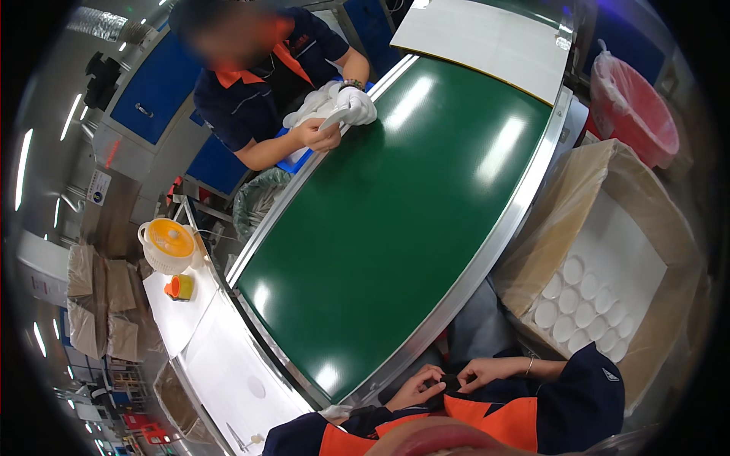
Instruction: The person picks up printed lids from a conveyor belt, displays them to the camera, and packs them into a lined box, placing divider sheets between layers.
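Observation:
Close to my body, at the near edge of the conveyor, my left hand point(417, 386) and my right hand point(487, 372) are together with fingers curled and pinched. Between the fingertips is a small black thing point(450, 381), partly hidden and too dark against my clothes to name. The green conveyor belt point(380, 220) stretches away in front of my hands. To my right stands a large plastic-lined cardboard box point(608, 159) with several round white pieces point(580, 308) laid in rows on a white sheet.
Across the belt a co-worker, one hand white-gloved, holds a white disc point(332, 121) by other white pieces. A white panel point(487, 42) covers the belt's far end. At left are a white basket with an orange lid point(169, 237), an orange tape dispenser point(179, 287) and tweezers point(237, 437).

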A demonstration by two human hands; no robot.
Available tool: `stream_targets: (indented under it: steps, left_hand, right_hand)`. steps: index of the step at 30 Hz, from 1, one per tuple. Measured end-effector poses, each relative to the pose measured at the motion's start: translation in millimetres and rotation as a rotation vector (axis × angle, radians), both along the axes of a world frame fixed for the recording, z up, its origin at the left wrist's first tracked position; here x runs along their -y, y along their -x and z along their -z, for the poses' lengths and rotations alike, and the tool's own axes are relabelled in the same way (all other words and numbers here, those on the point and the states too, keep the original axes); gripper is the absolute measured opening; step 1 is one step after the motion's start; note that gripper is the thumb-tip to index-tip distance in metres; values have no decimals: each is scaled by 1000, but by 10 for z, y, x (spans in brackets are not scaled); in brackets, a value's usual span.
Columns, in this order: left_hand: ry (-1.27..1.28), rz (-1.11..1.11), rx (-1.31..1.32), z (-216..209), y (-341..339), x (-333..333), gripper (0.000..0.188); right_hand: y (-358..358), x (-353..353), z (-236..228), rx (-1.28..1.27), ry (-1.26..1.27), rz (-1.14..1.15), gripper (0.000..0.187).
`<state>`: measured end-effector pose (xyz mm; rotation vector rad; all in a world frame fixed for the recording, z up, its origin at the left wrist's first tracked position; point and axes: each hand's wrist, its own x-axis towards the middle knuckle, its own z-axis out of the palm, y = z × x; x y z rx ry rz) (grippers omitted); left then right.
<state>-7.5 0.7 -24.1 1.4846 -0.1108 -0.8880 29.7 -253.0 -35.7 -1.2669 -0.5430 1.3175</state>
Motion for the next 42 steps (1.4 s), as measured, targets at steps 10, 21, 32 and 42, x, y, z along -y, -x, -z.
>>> stream_targets:
  steps: [10,21,32,42]
  left_hand:
    - [150,-50,-197,58,86,18,12]
    - [70,85,110,-27,10,1,20]
    - [-133,101,339,-345,-88,37,24]
    - [-188,189,285,-258,12,151,22]
  right_hand:
    - [21,-5,-11,201,135,-56,31]
    - [-22,-41,-87,336,102,-19,34]
    - [-281,-291,-320,758,278,-399,62]
    - [-259,-200,-382,681,311,-423,55]
